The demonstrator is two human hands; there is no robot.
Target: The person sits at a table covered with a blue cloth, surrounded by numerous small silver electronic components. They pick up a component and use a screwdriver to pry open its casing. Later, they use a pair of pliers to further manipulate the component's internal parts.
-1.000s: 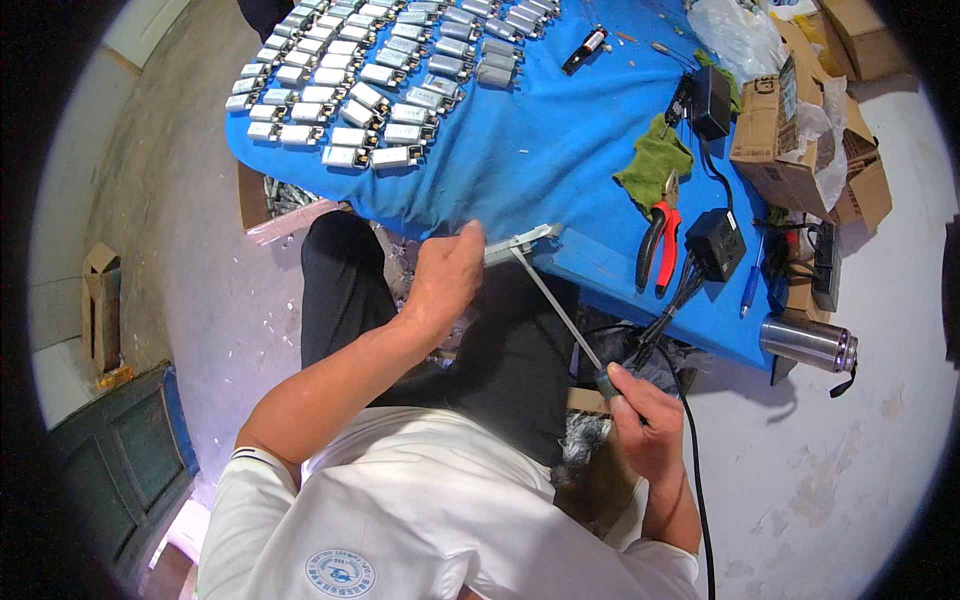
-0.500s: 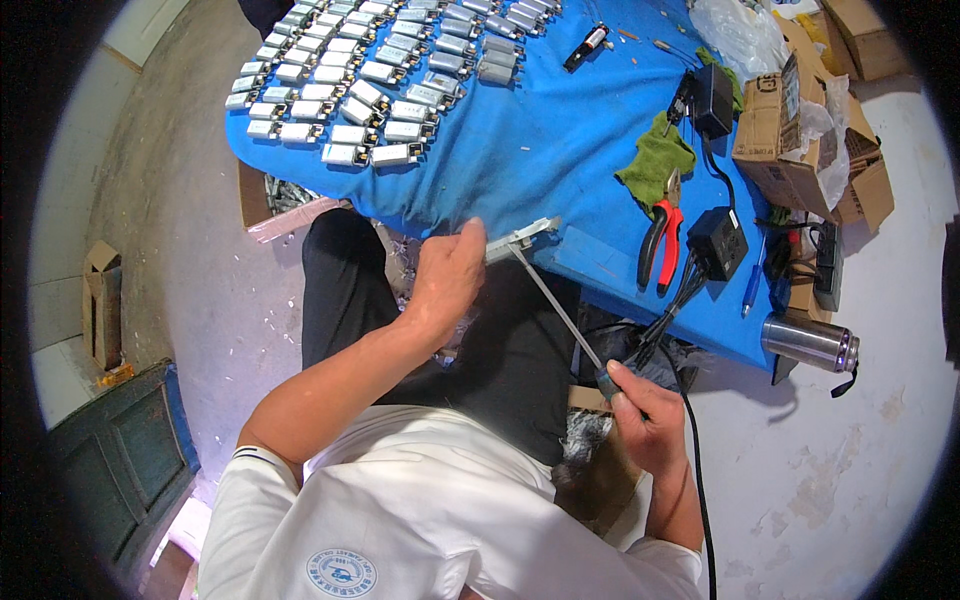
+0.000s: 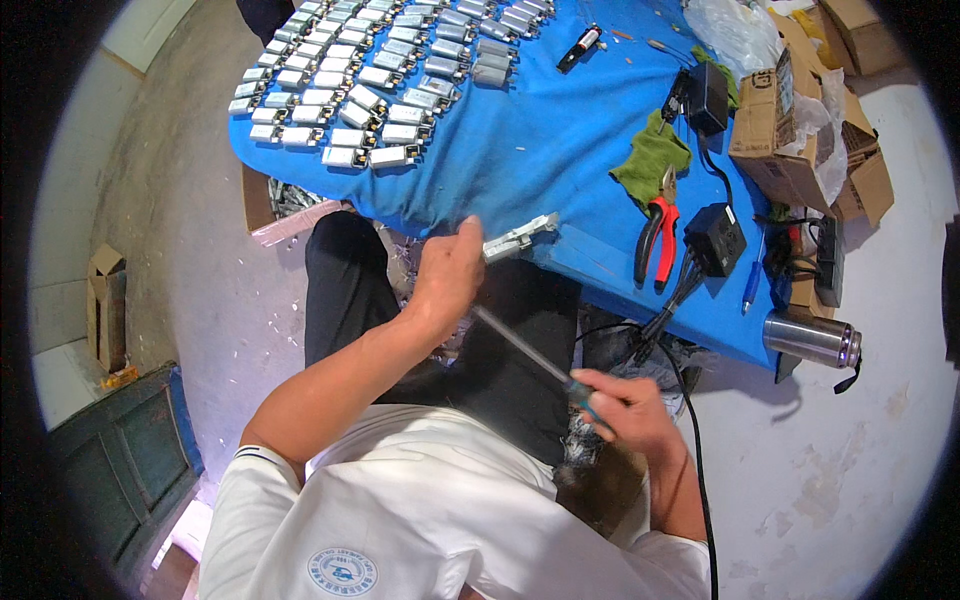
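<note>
My left hand [image 3: 446, 275] is closed around one end of a slim white and silver device part [image 3: 520, 238], which sticks out to the right over the table's near edge. My fingers hide its left end. Lower down, my right hand [image 3: 632, 408] grips a screwdriver [image 3: 522, 345] by its teal handle. The long metal shaft slants up and left across my dark trousers, its tip just below my left hand and apart from the part. Many small silver battery cells [image 3: 345, 157] with little end fittings lie in rows on the blue-covered table [image 3: 540, 135].
On the table's right lie red-and-black pliers [image 3: 656, 240], a green cloth [image 3: 650, 160], black power adapters [image 3: 715, 240] with cables, and a blue pen [image 3: 752, 288]. A steel flask [image 3: 812, 340] rests at the corner. Cardboard boxes [image 3: 775, 150] stand far right.
The screwdriver tip has come away from the white and silver part, down and left. My right hand has shifted slightly left; my left hand stays almost still.
</note>
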